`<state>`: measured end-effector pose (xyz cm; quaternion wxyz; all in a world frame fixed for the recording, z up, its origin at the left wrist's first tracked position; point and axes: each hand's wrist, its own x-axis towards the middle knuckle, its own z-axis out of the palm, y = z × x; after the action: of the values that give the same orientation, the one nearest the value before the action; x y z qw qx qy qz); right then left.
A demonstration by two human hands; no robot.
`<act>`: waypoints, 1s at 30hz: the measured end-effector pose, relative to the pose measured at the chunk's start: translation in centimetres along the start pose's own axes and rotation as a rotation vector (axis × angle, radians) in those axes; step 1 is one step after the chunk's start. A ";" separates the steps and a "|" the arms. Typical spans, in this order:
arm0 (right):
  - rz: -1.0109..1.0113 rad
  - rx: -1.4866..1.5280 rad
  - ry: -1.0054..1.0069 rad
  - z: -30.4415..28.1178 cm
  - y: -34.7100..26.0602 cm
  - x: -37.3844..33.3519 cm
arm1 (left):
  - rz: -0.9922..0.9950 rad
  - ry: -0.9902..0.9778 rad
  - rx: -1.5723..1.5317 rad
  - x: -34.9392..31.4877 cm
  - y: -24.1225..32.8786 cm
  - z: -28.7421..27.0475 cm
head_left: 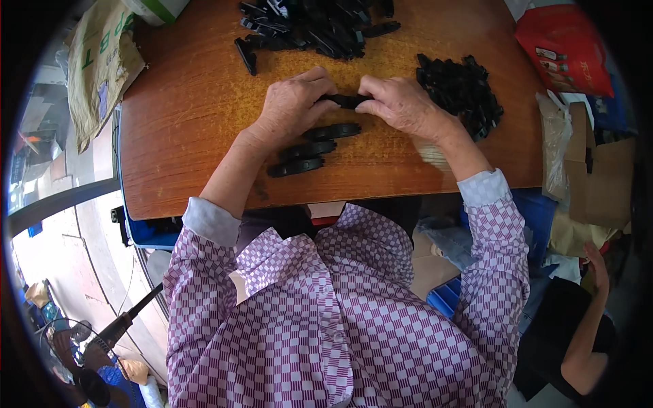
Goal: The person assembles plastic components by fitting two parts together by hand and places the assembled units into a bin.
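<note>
Black elongated plastic-looking part (348, 101), one, held over brown wood-grain worktop (190, 136).
Left hand (294, 102) and right hand (401, 102): each grip pinched closed on one end; three black curved pieces (309, 149) lie nearer the person.

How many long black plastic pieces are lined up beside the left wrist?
3: the far piece, middle piece and near piece, on the brown wooden table. The left forearm might hide more.

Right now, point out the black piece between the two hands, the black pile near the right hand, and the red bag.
Black piece (347, 101), head view: its exposed middle.
Black pile (461, 94), head view: middle of the heap.
Red bag (564, 42), head view: its visible broad side.
</note>
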<state>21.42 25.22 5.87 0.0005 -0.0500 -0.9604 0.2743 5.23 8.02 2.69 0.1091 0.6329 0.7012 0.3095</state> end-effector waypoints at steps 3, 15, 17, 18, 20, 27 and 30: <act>-0.036 -0.097 0.060 1.5 -1.1 1.0 | -0.058 -0.033 -0.002 -0.3 -0.1 -0.2; 0.217 -0.400 0.409 -2.0 1.6 -4.9 | -0.068 0.200 0.307 -2.2 2.0 -0.6; 0.173 -0.534 0.477 -2.0 3.4 -5.9 | -0.043 0.207 0.366 -2.6 5.0 1.5; 0.226 -0.589 0.391 -1.5 3.9 -6.2 | -0.018 0.209 0.416 -3.0 5.9 2.2; 0.260 -0.639 0.313 -1.2 4.4 -6.5 | -0.028 0.168 0.454 -3.7 5.7 2.3; 0.191 -0.716 0.405 -0.1 4.5 -7.2 | -0.118 0.067 0.526 -9.7 -0.3 -3.8; 0.145 -0.762 0.440 0.1 5.0 -7.0 | -0.140 0.193 0.737 -11.4 -2.2 -6.5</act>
<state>28.89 28.72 3.34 0.1670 -0.1708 -0.9639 -0.1173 1.86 -4.85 3.76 -0.1712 0.5481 0.8141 0.0869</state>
